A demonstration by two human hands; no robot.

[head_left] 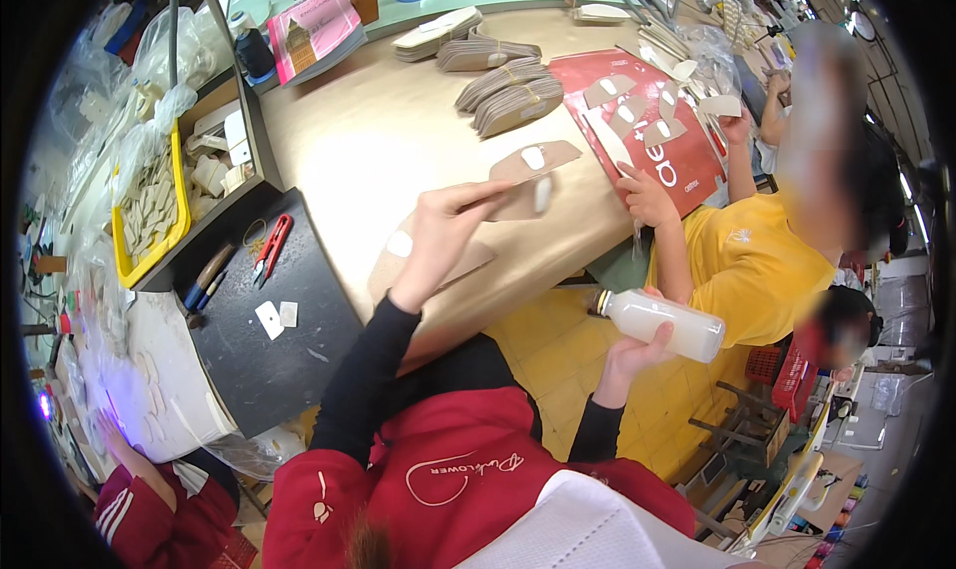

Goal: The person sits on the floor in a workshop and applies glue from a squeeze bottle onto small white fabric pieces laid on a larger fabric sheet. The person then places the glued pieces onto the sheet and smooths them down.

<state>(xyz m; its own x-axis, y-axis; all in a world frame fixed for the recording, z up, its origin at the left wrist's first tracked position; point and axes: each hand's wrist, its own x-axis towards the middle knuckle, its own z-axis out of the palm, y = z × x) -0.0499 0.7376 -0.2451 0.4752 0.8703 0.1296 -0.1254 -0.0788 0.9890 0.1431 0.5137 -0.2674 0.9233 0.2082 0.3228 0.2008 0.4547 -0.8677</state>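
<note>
My left hand is closed in a pinch at the edge of a beige curved cut piece, which carries a white patch and is blurred by motion. A similar beige piece with a white oval lies flat just beyond it. Partly under my left wrist rests another beige piece, and a white patch shows near it. Off the table's near right edge, my right hand is wrapped round a clear bottle of whitish liquid. The bottle lies tilted nearly sideways, its narrow neck pointing left.
Stacks of beige pieces stand at the back. To the right, a co-worker in yellow handles similar pieces over a red sheet. Red-handled snips lie on a black board at left, near a yellow-rimmed tray.
</note>
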